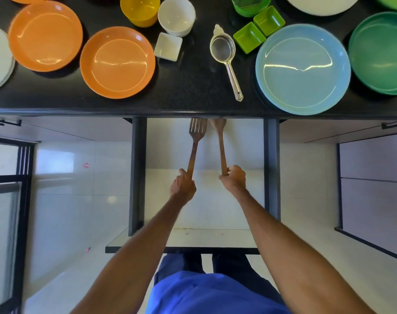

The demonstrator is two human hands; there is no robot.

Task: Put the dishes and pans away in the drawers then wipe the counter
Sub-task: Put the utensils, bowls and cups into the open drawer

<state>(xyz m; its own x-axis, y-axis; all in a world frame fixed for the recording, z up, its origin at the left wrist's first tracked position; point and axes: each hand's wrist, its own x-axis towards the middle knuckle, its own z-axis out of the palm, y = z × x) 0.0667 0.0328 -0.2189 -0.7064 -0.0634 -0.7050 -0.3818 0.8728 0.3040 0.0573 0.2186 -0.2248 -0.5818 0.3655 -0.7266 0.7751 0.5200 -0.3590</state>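
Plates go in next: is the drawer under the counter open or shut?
Open. The drawer sticks out past the counter edge, its pale floor showing beneath the wooden fork and wooden spoon.

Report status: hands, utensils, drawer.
Left hand grips wooden fork, right hand grips wooden spoon. Both point into open drawer, tips under counter edge. Plates, bowls on counter. Nothing in the way.

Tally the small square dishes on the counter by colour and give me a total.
Green square dishes: 2
White square dish: 1
Total: 3
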